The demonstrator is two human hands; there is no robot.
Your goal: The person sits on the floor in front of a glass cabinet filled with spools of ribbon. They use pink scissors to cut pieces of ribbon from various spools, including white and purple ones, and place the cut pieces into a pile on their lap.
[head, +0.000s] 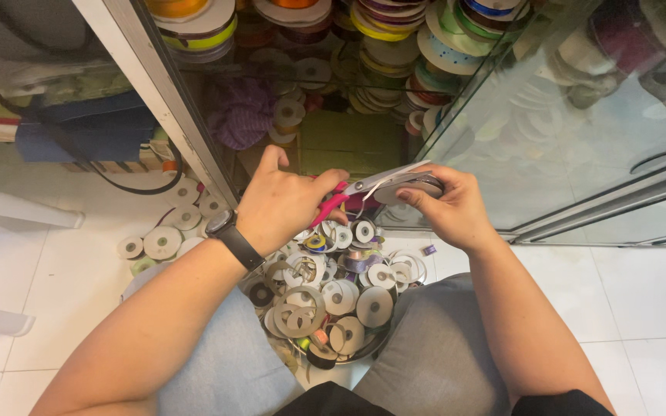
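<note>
My left hand point(283, 202) grips pink-handled scissors point(371, 186), whose silver blades point right. A black watch point(234, 239) sits on that wrist. My right hand point(450, 206) holds a flat ribbon spool point(410, 187) right at the blade tips, touching them. A thin pale strand hangs where blades and spool meet. Both hands hover above a heap of ribbon spools point(341, 289) lying between my knees.
A glass-door cabinet point(564, 131) stands ahead, its shelves packed with colourful ribbon rolls point(395, 46). More loose spools point(165, 235) lie on the white tile floor at left. A white metal frame post point(159, 92) runs diagonally. Cloth and a black cable lie at the upper left.
</note>
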